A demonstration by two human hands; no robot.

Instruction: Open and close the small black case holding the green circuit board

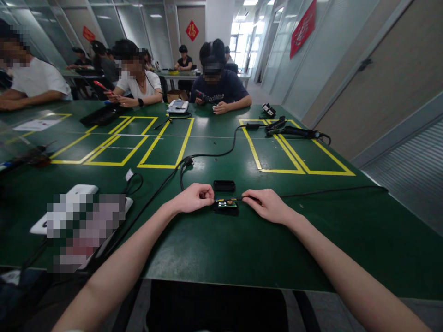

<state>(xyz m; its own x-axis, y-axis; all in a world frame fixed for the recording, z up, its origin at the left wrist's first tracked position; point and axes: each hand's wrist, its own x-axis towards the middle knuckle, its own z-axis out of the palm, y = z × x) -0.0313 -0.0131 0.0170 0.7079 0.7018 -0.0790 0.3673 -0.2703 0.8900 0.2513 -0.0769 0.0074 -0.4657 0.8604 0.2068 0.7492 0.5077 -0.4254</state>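
Between my hands is a small green circuit board [227, 204] with a copper-coloured part and a few thin wires. It sits at or over a black plastic case half [226, 211]; whether it rests inside, I cannot tell. My left hand [195, 198] is closed in a pinch at the board's left end, on a black cable [181, 177] that passes behind the hand. At the right end, my right hand [268, 205] pinches another black cable [311, 193] near the board. Just beyond them lies a second, open black case half [224, 185].
A white power bank-like device [74, 207] and a blurred flat item [95, 230] lie left. Cables cross the green table [180, 249], marked with yellow tape [159, 165]. A black handheld tool [294, 132] lies far right. Several people sit beyond, one person [221, 87] opposite.
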